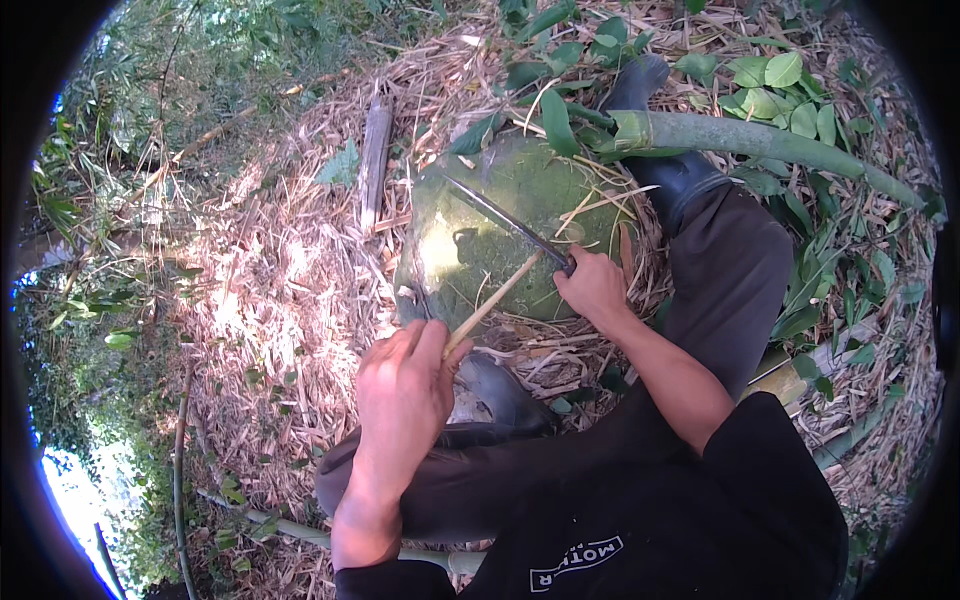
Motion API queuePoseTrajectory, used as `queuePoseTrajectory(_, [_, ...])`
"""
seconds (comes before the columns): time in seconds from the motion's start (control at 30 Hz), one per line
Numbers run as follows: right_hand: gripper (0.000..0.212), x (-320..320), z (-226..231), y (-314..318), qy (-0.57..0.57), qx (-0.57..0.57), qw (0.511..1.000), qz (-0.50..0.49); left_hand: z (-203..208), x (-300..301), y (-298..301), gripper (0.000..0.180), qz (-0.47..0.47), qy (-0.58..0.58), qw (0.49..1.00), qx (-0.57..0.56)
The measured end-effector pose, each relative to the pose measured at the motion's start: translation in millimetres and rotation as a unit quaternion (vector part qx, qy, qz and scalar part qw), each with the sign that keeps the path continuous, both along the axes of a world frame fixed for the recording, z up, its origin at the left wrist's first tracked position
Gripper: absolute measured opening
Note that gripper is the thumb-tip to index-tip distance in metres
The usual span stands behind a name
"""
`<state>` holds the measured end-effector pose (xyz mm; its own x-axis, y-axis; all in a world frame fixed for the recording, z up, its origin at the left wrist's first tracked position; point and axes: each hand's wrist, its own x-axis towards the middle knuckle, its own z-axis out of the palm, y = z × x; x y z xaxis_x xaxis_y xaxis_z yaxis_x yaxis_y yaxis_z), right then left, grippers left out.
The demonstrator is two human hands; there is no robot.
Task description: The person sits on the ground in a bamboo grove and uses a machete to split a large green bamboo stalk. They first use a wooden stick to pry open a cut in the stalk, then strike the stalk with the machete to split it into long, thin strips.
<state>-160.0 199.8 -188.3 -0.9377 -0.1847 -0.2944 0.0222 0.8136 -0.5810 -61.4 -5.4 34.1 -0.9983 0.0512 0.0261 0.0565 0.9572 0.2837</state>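
My left hand (pixel 405 375) is closed round a thin pale strip of split bamboo (pixel 490 300), which slants up and right from my fist. In my right hand (pixel 595 288) is the dark handle of a long knife (pixel 505 218); its narrow blade points to the upper left. The strip's far end meets the knife near the handle. Both are above a broad mossy green rock (pixel 520 190) between my legs. Several thin pale slivers (pixel 605 205) lie across the rock's right side.
A thick green bamboo pole (pixel 760 138) reaches in from the right to the rock's far edge. Dark rubber boots (pixel 500 395) flank the rock. A weathered piece of wood (pixel 376 155) lies on dry leaf litter (pixel 290 330). Green leaves (pixel 785 80) cover the upper right.
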Motion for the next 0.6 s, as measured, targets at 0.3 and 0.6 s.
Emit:
queuePoseTrajectory(0.3, [0.032, 12, 15, 3, -0.014, -0.092, 0.995, -0.025, 7, 6, 12, 0.009, -0.050, -0.044, 0.991, -0.113])
queuePoseTrajectory(0.6, [0.019, 31, 53, 4, 0.090, -0.236, 0.963, 0.091, 5, 20, 22, 0.018, -0.073, -0.013, 0.978, -0.193])
